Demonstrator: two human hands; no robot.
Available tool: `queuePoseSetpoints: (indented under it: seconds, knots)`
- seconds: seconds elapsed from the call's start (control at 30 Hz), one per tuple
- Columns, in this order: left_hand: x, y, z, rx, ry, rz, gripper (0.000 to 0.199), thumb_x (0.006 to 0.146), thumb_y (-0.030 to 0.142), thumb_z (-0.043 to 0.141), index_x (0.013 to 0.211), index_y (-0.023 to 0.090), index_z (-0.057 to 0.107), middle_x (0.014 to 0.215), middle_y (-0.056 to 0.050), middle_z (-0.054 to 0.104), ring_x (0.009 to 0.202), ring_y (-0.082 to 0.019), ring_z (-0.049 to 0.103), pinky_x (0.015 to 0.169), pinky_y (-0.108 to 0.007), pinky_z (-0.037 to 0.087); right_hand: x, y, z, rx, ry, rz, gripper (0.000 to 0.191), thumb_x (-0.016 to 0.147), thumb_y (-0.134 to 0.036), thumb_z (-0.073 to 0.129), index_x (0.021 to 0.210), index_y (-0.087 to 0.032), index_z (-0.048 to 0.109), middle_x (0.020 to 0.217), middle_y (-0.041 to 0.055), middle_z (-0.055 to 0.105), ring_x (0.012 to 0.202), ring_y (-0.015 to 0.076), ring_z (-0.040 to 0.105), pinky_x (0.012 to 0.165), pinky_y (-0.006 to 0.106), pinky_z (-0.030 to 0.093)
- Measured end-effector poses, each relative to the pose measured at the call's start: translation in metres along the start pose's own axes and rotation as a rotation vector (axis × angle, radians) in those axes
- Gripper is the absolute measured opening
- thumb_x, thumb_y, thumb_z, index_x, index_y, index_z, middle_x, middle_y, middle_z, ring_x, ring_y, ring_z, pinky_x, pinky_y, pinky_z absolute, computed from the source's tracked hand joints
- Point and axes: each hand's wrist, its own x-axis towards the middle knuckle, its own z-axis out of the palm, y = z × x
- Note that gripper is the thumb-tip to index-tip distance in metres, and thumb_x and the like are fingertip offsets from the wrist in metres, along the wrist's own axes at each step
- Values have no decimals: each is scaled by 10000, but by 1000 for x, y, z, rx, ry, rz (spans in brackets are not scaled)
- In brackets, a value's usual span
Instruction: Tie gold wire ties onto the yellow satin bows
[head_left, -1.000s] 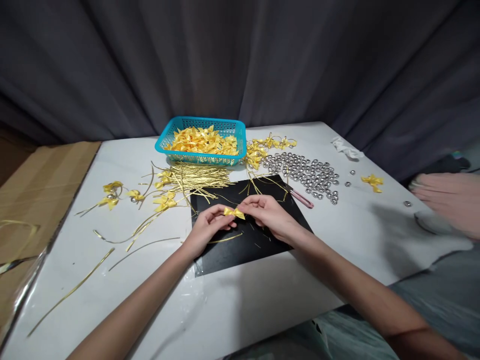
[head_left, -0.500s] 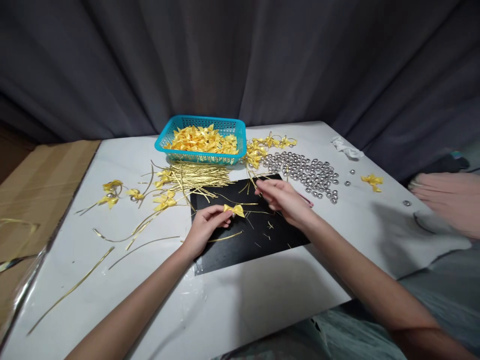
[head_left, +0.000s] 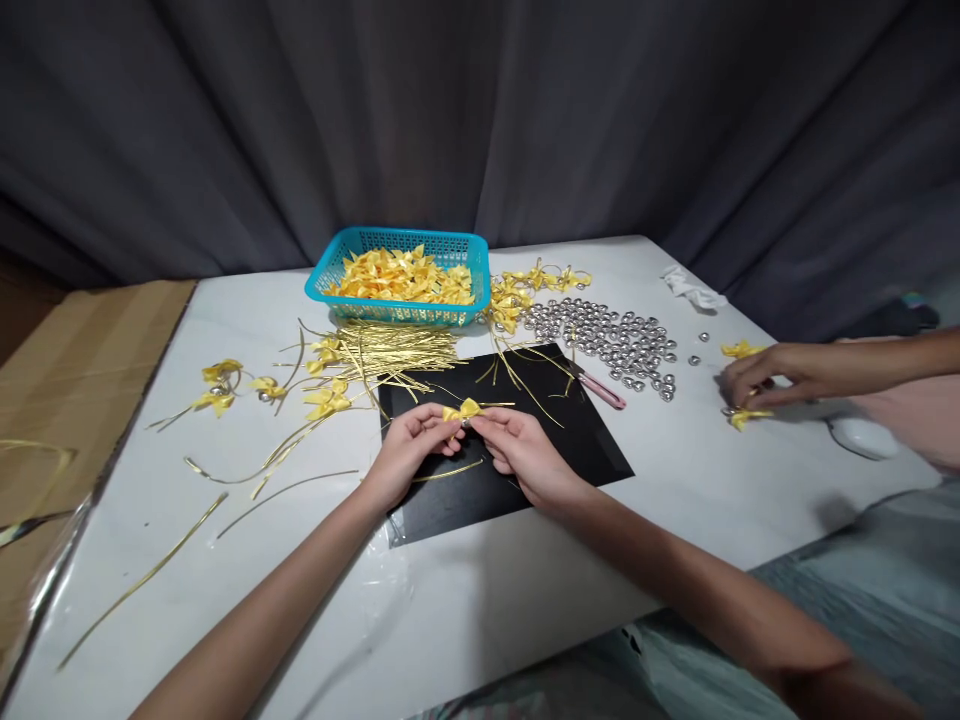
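Note:
Over the black mat (head_left: 577,440), a small yellow ribbon bow (head_left: 469,407) is pinched between both hands. My left hand (head_left: 416,440) grips its left side with thumb and fingers. On the other side, my right hand (head_left: 521,450) is closed on the bow's right end. A bit of something silvery shows under the bow, partly covered by the fingertips. Thin gold ties (head_left: 454,470) lie on the mat beneath the hands. Pink-handled scissors (head_left: 600,389) rest at the mat's right edge.
Behind stands a blue basket (head_left: 319,285) of yellow bows, with a pile of gold ties (head_left: 397,345) before it. Silver beads (head_left: 622,340) spread to the right. Finished-looking bows (head_left: 217,385) lie left. Another person's hand (head_left: 795,375) touches yellow bows at right, near a white mouse (head_left: 862,437).
My right hand has come down and left from above the mat to take hold of the bow, uncovering the scissors. Another person's hand has reached in from the right.

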Motion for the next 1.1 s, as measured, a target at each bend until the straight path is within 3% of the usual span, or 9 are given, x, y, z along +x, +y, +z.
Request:
queuePoseSetpoints:
  seconds: [0.13,0.43,0.73,0.9,1.1]
  knots:
    - [0,1,0,-6,-10,2,223,646,303,756,740,138,640,656,2,668,549,-73,575,555,-175,455,-2,-1,0,26,-19,16,320,619,-411,705,730,-139,580,477,-104,319,403,18,176,381,192,79]
    - [-2,2,4,-5,51,27,222,679,335,729,680,135,633,618,19,624,519,-56,536,544,-162,442,0,-1,-2,-5,-34,10,303,624,-400,711,704,-124,615,545,-56,460,405,10,235,388,204,90]
    - [-1,5,3,-35,23,-15,241,658,350,737,675,130,640,611,14,626,505,-51,528,524,-155,434,-2,0,0,26,-20,7,320,619,-414,718,716,-131,606,515,-72,390,418,18,199,391,201,77]
    - [0,4,0,-40,-8,-25,229,672,345,722,693,137,627,619,15,629,521,-56,535,539,-159,433,1,2,-4,81,3,-30,305,661,-419,686,731,-140,586,468,-106,241,412,24,145,387,193,69]
    - [-2,2,-1,7,-16,-22,214,692,334,706,686,149,599,607,17,628,517,-63,532,537,-170,421,10,-28,-25,140,88,-207,246,697,-370,681,760,-162,565,522,-90,263,435,28,159,393,180,72]
